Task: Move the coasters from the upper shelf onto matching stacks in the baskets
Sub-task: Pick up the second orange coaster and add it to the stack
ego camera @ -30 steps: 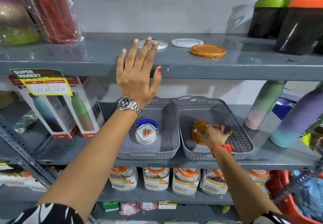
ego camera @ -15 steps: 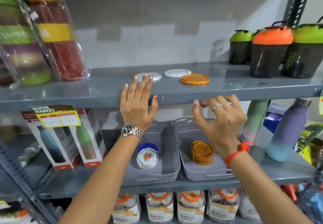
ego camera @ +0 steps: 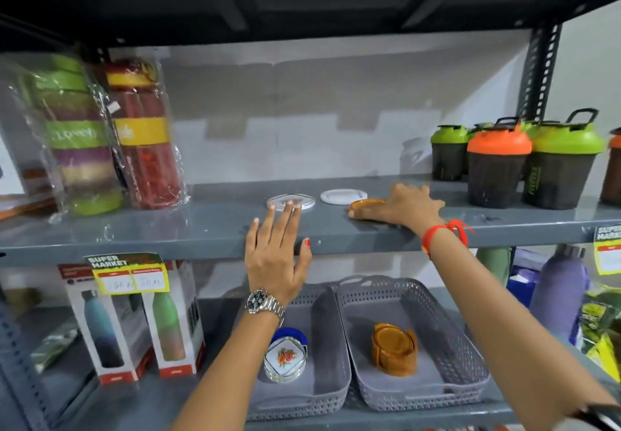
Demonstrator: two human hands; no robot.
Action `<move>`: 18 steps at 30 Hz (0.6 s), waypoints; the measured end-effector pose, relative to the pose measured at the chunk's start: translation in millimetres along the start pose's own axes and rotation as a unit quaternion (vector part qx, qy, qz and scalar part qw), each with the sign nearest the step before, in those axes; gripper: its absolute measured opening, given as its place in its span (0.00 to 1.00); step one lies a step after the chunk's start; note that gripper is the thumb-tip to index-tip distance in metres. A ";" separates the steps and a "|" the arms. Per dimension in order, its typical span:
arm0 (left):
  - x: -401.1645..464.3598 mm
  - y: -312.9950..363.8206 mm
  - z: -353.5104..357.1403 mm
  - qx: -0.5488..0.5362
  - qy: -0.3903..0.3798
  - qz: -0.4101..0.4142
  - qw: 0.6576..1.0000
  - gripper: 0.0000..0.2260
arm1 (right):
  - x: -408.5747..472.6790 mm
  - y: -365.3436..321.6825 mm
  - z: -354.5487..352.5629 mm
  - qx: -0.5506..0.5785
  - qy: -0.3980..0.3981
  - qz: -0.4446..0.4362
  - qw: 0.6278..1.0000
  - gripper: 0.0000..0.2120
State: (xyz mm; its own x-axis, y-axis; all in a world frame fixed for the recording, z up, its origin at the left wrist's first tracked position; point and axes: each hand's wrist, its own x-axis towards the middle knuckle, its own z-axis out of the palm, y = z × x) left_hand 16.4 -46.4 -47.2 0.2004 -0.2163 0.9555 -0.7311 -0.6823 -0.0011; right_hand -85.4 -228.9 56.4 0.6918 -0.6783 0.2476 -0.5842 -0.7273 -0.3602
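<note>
On the upper grey shelf (ego camera: 208,229) lie a clear glass coaster (ego camera: 304,199), a white coaster (ego camera: 342,195) and an orange coaster (ego camera: 364,203). My left hand (ego camera: 277,249) is flat against the shelf edge, fingers spread, fingertips touching the clear coaster. My right hand (ego camera: 405,207) lies on the shelf over the orange coaster, thumb along its front rim. Below, the left grey basket (ego camera: 331,346) holds a floral white-and-blue coaster stack (ego camera: 285,356). The right grey basket (ego camera: 447,333) holds an orange coaster stack (ego camera: 394,350).
Shaker bottles (ego camera: 497,165) with orange and green lids stand at the shelf's right. Wrapped stacked containers (ego camera: 111,135) stand at its left. Boxed bottles (ego camera: 134,323) sit left of the baskets, pastel bottles (ego camera: 557,296) to their right.
My right hand rose from the orange stack in the right basket to the upper shelf and settled on the orange coaster. My left hand stayed at the shelf edge. The view tilted upward.
</note>
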 end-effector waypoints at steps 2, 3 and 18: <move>-0.8 -0.1 -0.6 0.002 -0.004 0.000 1.000 0.23 | 3.7 -2.0 3.0 0.015 -0.006 0.010 1.000 0.46; -1.1 -0.1 -1.2 0.003 -0.006 0.002 1.000 0.23 | 4.2 -3.3 4.1 0.019 -0.002 0.011 1.000 0.44; -1.1 -0.1 -1.6 0.008 -0.014 -0.002 1.000 0.23 | -82.4 -36.2 -4.6 0.137 0.437 -0.158 0.875 0.45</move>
State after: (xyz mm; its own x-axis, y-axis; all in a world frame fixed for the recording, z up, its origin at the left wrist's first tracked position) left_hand 15.2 -44.9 -47.7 0.2209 -0.2328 0.9471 -0.7202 -0.6937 -0.0025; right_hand -123.2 -147.2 53.1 0.1411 -0.3555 0.9240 -0.2157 -0.9219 -0.3218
